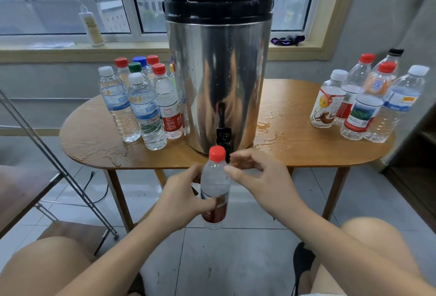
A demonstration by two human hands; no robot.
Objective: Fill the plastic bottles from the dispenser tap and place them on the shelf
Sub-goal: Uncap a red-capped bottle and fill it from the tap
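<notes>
Table (pixel 89 139): a rounded wooden top on slanted legs, set under a window, with puddles of water on its near left and right parts.
Dispenser (pixel 219 78): a tall shiny steel drum with a black lid, standing at the middle of the table.
Left bottle group (pixel 141 99): a cluster of capped clear bottles on the far left of the table, just beside the dispenser; caps are white, red, green and blue.
Right bottle group (pixel 368 104): about six capped bottles at the right end of the table, well apart from the dispenser.
Shelf frame (pixel 59 165): slanting metal rods and a dark board at the near left.
Held bottle (pixel 215 184): a clear plastic bottle with a red label, upright in front of the table's near edge, just below the tap; its contents are hard to judge.
Left hand (pixel 181 199): wrapped firmly around the held bottle's middle.
Right hand (pixel 257 177): fingers spread apart, fingertips beside the bottle's neck, clasping nothing.
Tap (pixel 223 136): a small black spout low on the dispenser's near side.
Red cap (pixel 217 153): sits on the held bottle's mouth.
</notes>
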